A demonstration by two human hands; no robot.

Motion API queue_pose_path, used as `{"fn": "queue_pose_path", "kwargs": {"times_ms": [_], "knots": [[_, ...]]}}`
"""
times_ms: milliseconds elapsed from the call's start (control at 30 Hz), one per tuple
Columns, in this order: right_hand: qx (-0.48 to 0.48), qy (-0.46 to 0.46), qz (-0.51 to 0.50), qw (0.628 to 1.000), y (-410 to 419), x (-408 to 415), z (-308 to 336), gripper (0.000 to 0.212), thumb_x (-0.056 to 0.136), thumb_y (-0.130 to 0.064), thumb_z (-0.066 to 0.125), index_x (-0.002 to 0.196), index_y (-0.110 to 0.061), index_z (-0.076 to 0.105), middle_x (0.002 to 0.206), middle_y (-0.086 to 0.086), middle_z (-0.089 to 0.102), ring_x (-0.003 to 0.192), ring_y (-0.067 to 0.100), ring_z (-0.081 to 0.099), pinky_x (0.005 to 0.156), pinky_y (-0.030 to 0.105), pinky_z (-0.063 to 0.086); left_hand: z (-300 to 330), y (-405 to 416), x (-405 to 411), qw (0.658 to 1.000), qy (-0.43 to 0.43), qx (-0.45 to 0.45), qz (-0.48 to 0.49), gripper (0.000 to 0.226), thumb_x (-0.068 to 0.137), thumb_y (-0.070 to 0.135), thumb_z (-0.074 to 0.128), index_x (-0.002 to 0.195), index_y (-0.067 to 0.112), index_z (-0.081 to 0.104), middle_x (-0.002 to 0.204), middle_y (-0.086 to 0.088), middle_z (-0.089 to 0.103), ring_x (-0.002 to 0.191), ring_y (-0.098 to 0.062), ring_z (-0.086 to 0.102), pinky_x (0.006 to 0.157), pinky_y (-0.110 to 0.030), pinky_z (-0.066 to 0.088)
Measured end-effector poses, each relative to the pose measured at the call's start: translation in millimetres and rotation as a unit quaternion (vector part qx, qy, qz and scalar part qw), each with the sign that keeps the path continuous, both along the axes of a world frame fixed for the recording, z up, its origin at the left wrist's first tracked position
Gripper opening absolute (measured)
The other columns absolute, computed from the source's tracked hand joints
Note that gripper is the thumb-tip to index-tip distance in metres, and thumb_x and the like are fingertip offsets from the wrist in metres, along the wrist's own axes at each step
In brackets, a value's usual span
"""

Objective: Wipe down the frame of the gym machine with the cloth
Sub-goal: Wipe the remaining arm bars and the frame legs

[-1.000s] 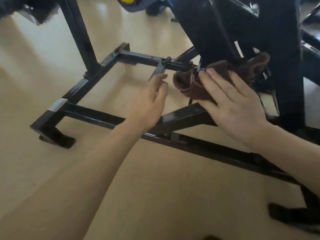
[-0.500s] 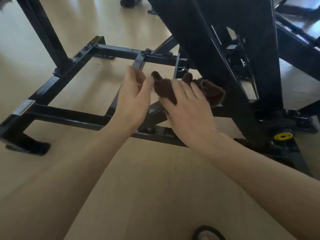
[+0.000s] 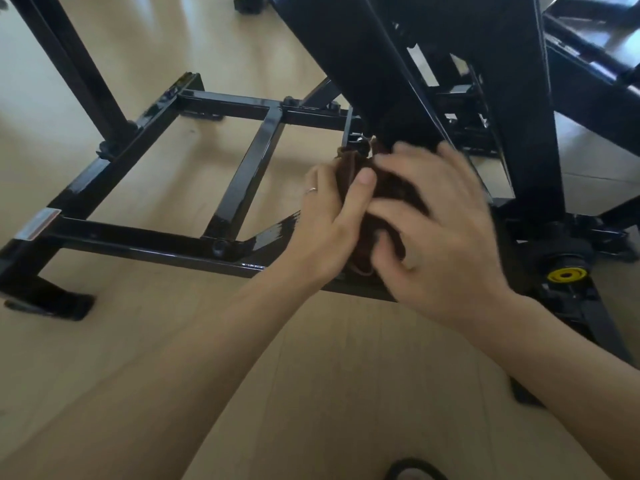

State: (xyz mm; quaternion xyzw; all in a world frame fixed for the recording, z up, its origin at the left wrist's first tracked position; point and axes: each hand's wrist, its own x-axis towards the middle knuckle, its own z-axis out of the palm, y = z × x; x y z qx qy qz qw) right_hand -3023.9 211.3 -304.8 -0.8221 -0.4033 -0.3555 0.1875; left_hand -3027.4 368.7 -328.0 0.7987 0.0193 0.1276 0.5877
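Here we bunch the brown cloth [image 3: 388, 188] between both grips, left hand [image 3: 329, 220] pinching it, right hand [image 3: 440, 230] curled over it; next, we judge, a firm swipe along the frame [image 3: 242, 174] bar just beneath.

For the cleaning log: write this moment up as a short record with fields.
Cloth: brown cloth, bunched between both hands, above the frame
Left hand: left hand grips the cloth, thumb on top; ring on one finger
Right hand: right hand on the cloth, fingers curled over it, blurred
Frame: black frame, glossy bars, standing on the floor
Floor: light wood floor
Other: yellow cap at the frame's right
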Motion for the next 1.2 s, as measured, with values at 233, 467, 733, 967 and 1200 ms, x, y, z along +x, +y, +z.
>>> {"fn": "queue_pose_path", "kwargs": {"times_ms": [233,467,733,967,1200], "knots": [[0.292,0.222,-0.165,0.915,11,46,10,0.043,0.107,-0.035,0.027,0.122,-0.015,0.061,0.096,-0.016,0.06,0.094,0.008,0.058,0.09,0.02,0.045,14,-20,18,0.971,-0.095,0.218,0.025,0.041,0.107,0.038,0.036,0.132,0.009,0.052,0.132,-0.006,0.053,0.114,-0.019,0.054,0.092,-0.028,0.045],[0.328,0.12,-0.231,0.908,26,52,-9,0.05,0.107,-0.032,0.025,0.121,-0.01,0.068,0.104,-0.002,0.071,0.093,0.009,0.062,0.079,0.023,0.041,1,1,32,0.979,-0.097,0.181,0.004,0.034,0.108,0.032,0.032,0.118,0.011,0.056,0.112,-0.003,0.061,0.093,-0.012,0.061,0.079,-0.026,0.05],[0.302,0.09,-0.212,0.925,17,51,-13,0.045,0.109,-0.025,0.03,0.128,-0.007,0.066,0.114,0.004,0.073,0.102,0.014,0.066,0.085,0.02,0.04,-24,48,32,0.989,0.135,0.034,0.054,0.027,0.109,0.039,0.038,0.103,0.024,0.059,0.101,-0.003,0.068,0.09,-0.019,0.07,0.086,-0.043,0.061],[0.34,0.04,-0.232,0.91,28,55,-13,0.044,0.107,-0.021,0.032,0.121,-0.007,0.071,0.107,0.003,0.076,0.096,0.014,0.068,0.081,0.016,0.041,25,-7,46,0.995,0.01,0.1,0.014,0.032,0.11,0.03,0.037,0.121,0.014,0.062,0.111,-0.001,0.068,0.103,-0.016,0.064,0.091,-0.031,0.05],[0.315,0.083,-0.195,0.925,21,52,-13,0.044,0.108,-0.022,0.031,0.128,-0.006,0.067,0.113,0.003,0.074,0.103,0.015,0.068,0.087,0.024,0.049,13,10,41,0.998,0.037,0.033,-0.033,0.032,0.11,0.042,0.035,0.124,0.029,0.06,0.112,0.006,0.069,0.101,-0.008,0.067,0.092,-0.028,0.055]]}}
